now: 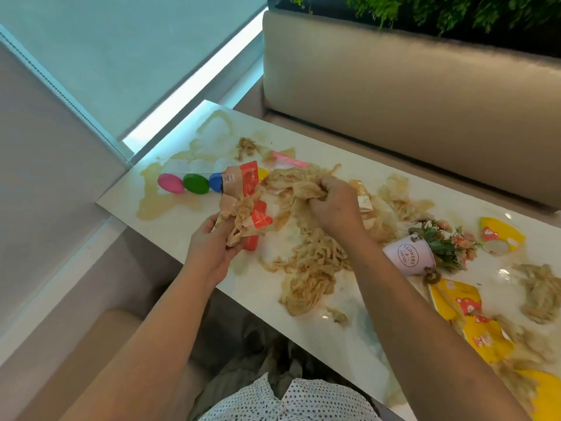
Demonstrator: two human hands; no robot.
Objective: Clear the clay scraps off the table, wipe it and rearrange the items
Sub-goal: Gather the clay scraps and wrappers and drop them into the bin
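Tan clay scraps point(312, 262) lie in stringy heaps over the middle of the white table point(343, 338). My left hand point(212, 247) is closed on a crumpled orange wrapper point(247, 192) tangled with clay, held just above the table's near edge. My right hand point(337, 205) grips a wad of clay scraps point(299, 185) at the centre of the mess. More clay point(540, 293) lies at the far right. Wet tan smears point(154, 205) cover the left end of the table.
Pink point(170, 183), green point(196, 184) and blue point(216, 181) lids sit in a row at the left end. A tipped pink flower pot point(408, 256) and yellow packets point(473, 323) lie at the right. A beige bench seat point(409, 86) runs along the far side.
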